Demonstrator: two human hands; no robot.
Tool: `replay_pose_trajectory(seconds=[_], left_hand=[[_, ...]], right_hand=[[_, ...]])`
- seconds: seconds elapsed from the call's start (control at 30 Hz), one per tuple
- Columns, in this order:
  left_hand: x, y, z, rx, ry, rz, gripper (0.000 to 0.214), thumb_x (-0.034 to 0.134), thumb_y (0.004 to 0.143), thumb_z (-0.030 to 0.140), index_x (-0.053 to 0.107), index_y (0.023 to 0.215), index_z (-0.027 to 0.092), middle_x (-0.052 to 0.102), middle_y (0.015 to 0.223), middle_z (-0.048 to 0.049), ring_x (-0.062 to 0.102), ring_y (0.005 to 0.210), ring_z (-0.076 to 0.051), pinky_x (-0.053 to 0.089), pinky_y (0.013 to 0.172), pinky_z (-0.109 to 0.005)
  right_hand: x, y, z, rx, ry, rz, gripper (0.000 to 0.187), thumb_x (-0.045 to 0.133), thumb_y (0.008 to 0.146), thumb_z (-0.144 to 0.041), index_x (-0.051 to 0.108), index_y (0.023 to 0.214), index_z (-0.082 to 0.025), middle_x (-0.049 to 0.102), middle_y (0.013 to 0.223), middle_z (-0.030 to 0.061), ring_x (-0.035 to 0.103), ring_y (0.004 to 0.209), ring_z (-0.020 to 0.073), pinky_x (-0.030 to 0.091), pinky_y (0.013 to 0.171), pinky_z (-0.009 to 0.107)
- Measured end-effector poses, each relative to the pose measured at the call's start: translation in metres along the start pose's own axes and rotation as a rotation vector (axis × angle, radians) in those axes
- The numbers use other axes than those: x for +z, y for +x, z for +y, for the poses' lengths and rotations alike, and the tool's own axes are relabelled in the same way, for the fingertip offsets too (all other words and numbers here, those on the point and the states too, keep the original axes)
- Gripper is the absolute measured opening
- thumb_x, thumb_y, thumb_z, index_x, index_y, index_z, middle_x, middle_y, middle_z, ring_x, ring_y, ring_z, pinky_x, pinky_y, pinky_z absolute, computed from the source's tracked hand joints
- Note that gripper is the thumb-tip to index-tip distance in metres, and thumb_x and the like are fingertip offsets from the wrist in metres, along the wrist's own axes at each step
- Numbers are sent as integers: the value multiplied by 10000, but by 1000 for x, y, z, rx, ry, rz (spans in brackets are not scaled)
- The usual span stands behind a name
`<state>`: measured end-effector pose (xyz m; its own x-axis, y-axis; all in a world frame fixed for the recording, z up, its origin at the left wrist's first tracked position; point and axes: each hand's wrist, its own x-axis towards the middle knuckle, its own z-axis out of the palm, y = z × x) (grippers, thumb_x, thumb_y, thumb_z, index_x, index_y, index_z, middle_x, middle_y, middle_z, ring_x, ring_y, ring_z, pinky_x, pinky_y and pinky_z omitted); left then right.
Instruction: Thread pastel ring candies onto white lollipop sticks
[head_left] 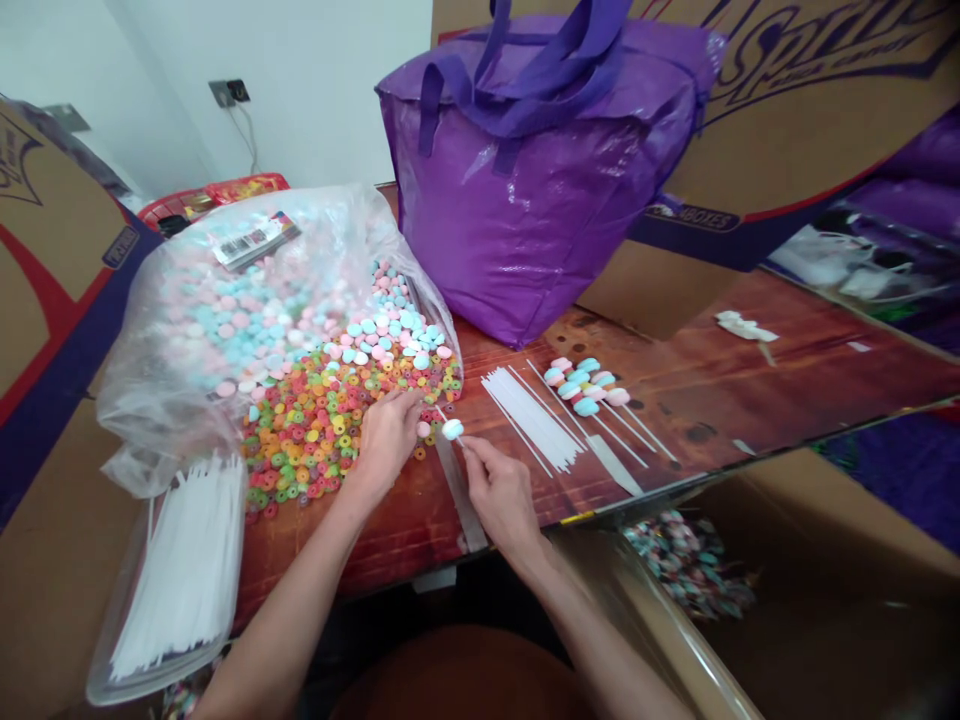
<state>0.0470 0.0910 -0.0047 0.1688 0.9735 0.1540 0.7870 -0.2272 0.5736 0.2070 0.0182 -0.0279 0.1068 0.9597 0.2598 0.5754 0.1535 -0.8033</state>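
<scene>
**Gripping a stick [442, 412] with one candy [452, 429] threaded on**

Pinching the stick just below the candy with the thumb and fingers of the right hand [501, 490], over the near part of the red-brown surface [412, 530], slightly off the middle of the view towards seven o'clock. Thin, white and straight to look at, tilted with the free tip towards eleven o'clock. Passed through a small, rounded, smooth-looking candy, pale blue and white, with a short bare length beyond.

Bending the fingers of the left hand [390, 435] at nine o'clock of the candy, close to the stick's tip; cannot tell whether gripping anything. Also near those fingertips: a pink candy [424, 428].

Around, with the threaded candy as the dial's centre: at nine o'clock, heaped rings [322, 430] in red, orange, yellow and green; at ten, pink, blue and white candies [397, 330], many under a cloudy bag [150, 330]; at eight, a clear tub [99, 688] full of white sticks [180, 570]; at three, a loose row of spare sticks [529, 420]; between two and three, loaded skewers [583, 385] in pink, blue and white, bare ends towards four; at one, a purple bag [540, 220], upright.
</scene>
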Motion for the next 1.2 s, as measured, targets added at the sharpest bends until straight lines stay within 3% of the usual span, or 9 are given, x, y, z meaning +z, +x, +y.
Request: replay_pose_trajectory(seconds=[0.17, 0.27, 0.37, 0.47, 0.53, 0.6, 0.8, 1.2], left_hand=[[19, 36, 2, 57, 298, -158, 332, 516, 939, 176, 714, 1171, 307, 607, 1051, -59, 619, 935, -209, 468, 745, -279], [27, 40, 0, 33, 269, -130, 267, 516, 938, 201, 734, 1079, 266, 589, 1017, -61, 610, 873, -204, 462, 738, -293], [27, 38, -5, 1, -36, -13, 171, 577, 864, 141, 716, 943, 199, 619, 979, -56, 607, 853, -183, 467, 773, -286], [21, 32, -11, -84, -587, 71, 86, 679, 781, 205, 656, 856, 169, 649, 862, -26, 606, 762, -150, 478, 734, -262], [16, 25, -13, -176, -905, 60, 231, 766, 714, 306, 636, 843, 166, 649, 798, -7, 591, 692, -130, 479, 670, -242], [11, 16, -13, -271, -1087, 54, 354, 838, 630, 366, 640, 841, 162, 647, 769, 3, 579, 659, -115, 471, 626, -224], [-1, -3, -11, -405, -1273, 133, 423, 918, 525, 352, 679, 818, 162, 647, 746, 24, 580, 650, -78, 460, 612, -178], [-3, -18, -13, -383, -1293, 125, 381, 888, 614, 436, 673, 784, 171, 655, 735, 17, 639, 684, -107, 509, 667, -204]], right_hand=[[-4, -3, 4, 36, 17, 2, 337, 432, 942, -250, 742, 1022, -148, 764, 803, 73, 677, 620, 190, 487, 624, 256], [-4, -4, 6, 40, 30, -6, 330, 433, 939, -245, 740, 1015, -152, 759, 783, 65, 668, 606, 183, 484, 625, 252], [-5, -4, 5, 29, 55, -10, 318, 433, 948, -240, 734, 1008, -160, 751, 773, 56, 667, 610, 178, 483, 623, 247], [-5, -3, -1, -11, 94, -22, 300, 437, 958, -229, 727, 1003, -168, 749, 787, 51, 685, 652, 178, 491, 648, 242], [-4, -3, -6, -39, 126, -32, 291, 440, 963, -216, 723, 1018, -172, 756, 828, 55, 699, 694, 178, 499, 674, 240], [-2, -2, -11, -62, 151, -44, 288, 441, 966, -202, 719, 1038, -173, 762, 869, 60, 711, 741, 180, 507, 703, 241], [6, -5, -16, -92, 188, -45, 269, 456, 967, -183, 719, 1025, -164, 767, 915, 69, 725, 796, 192, 518, 738, 254], [6, -6, -21, -80, 127, -63, 274, 459, 970, -195, 726, 1029, -174, 767, 875, 67, 723, 771, 205, 533, 727, 270]])
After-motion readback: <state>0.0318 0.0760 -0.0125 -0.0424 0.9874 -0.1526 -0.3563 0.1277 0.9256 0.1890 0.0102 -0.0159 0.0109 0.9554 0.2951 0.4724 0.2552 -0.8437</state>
